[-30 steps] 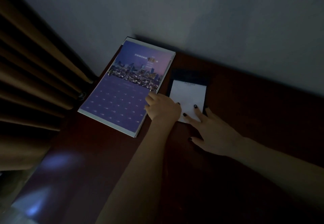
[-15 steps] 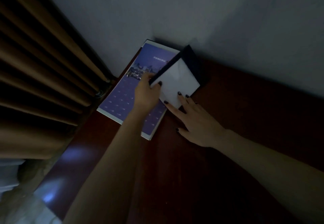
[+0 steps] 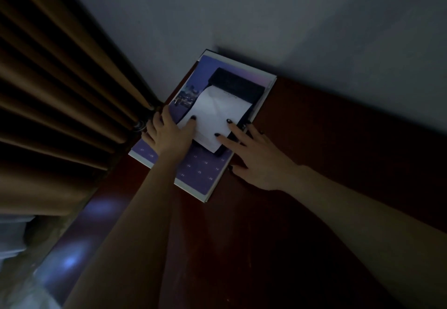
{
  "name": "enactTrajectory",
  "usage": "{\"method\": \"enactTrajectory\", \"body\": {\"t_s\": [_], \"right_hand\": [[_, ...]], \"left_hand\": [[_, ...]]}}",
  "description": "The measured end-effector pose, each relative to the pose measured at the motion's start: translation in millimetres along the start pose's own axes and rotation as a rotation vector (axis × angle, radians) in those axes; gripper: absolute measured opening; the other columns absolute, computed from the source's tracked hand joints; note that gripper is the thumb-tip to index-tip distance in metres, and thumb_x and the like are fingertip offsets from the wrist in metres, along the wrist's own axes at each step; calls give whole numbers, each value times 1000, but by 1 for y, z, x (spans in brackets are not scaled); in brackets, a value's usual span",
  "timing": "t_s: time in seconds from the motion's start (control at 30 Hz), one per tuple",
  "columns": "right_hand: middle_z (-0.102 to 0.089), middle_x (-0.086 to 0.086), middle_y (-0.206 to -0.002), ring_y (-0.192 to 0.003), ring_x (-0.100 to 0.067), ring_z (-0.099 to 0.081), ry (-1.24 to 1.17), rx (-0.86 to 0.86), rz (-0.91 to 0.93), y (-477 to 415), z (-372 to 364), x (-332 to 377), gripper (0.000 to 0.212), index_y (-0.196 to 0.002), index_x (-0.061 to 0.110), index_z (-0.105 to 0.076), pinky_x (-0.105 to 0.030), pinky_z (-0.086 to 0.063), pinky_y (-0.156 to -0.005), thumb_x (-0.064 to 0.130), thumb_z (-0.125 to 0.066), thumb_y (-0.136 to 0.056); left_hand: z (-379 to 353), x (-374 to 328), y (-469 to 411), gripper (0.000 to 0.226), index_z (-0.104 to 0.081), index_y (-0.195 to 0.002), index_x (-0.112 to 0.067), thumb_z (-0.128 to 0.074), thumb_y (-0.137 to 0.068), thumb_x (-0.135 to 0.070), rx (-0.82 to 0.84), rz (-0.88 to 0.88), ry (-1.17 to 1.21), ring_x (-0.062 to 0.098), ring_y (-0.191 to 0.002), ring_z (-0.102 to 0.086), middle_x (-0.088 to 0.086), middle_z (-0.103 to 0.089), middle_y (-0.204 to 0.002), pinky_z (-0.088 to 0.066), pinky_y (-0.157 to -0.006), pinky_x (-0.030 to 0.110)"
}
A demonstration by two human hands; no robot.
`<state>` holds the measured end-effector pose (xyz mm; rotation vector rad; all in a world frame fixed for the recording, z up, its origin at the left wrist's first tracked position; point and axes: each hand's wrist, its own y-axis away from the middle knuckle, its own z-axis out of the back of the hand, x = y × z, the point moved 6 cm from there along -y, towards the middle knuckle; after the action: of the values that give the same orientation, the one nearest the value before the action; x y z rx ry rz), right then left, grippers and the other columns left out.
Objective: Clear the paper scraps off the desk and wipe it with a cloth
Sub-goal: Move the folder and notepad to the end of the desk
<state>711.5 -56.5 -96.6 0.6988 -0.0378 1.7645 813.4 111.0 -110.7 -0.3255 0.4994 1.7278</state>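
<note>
Atop the calendar (image 3: 200,172), left hand (image 3: 169,135) and right hand (image 3: 256,157) pressed flat, spread fingers on the notepad (image 3: 217,111), probably best squared flush before wiping.

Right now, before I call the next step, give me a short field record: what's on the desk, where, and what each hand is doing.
surface: dark red-brown wooden desk against a grey wall
corner item: purple city-photo calendar, flat beside the brown curtain
on calendar: dark notepad with white top sheet
left hand: flat on calendar, thumb on sheet
right hand: straight fingers on sheet
cloth: not in view
</note>
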Motion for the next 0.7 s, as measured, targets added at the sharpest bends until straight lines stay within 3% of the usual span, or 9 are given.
{"method": "enactTrajectory", "body": {"t_s": [0.07, 0.13, 0.23, 0.33, 0.47, 0.63, 0.7], "right_hand": [[25, 4, -154, -144, -29, 11, -91, -32, -2, 3, 2, -1, 74, -147, 39, 6, -49, -7, -116, 33, -47, -95], [24, 1, -154, -144, -26, 1, -272, -87, -57, 7, 3, -1, 80, -147, 35, 9, -38, -15, -116, 30, -51, -94], [16, -1, -156, -144, -18, 0, -495, -138, -129, 10, 0, 4, 87, -148, 23, 13, -24, -7, -112, 29, -55, -93], [13, -2, -157, -144, -16, 8, -488, -101, -132, 6, -5, 12, 93, -147, 14, 15, -28, 1, -116, 33, -57, -91], [18, -5, -156, -143, -19, 14, -471, -71, -161, 1, -7, 17, 101, -146, 14, 18, -31, 4, -115, 38, -60, -88], [21, -3, -155, -142, -20, 19, -549, -55, -239, 5, -12, 16, 98, -148, 15, 12, -34, 4, -114, 42, -60, -87], [9, -2, -157, -144, -20, 10, -643, -122, -258, 12, -8, 14, 93, -150, 15, 3, -32, -2, -114, 39, -61, -87]], "left_hand": [[0, 0, -3, 90, -20, -149, -19, -42, -76, -67, 39, 9, 13, 28, -143, -12, 8, -20, -155, 0, -115, 45], [4, -2, -1, 100, -23, -148, -19, -36, -64, -72, 49, -24, 7, 29, -142, -15, 8, -23, -154, -4, -115, 44], [5, 1, -1, 105, -21, -149, -18, -45, -64, -74, 86, -77, -20, 30, -141, -17, 8, -22, -154, -6, -115, 43], [7, 3, -2, 92, -21, -149, -19, -63, -78, -61, 92, -108, -16, 30, -141, -17, 9, -23, -154, -8, -115, 44], [10, 11, -6, 92, -23, -149, -21, -72, -76, -47, 165, -90, 56, 30, -142, -18, 8, -23, -154, -15, -116, 49], [11, 11, 3, 101, -24, -148, -22, -81, -67, -46, 258, -17, 39, 36, -137, -20, 14, -20, -151, -26, -111, 54], [9, 14, 12, 106, -26, -146, -22, -82, -61, -53, 274, 106, 21, 39, -135, -22, 17, -24, -149, -29, -108, 53]]}}
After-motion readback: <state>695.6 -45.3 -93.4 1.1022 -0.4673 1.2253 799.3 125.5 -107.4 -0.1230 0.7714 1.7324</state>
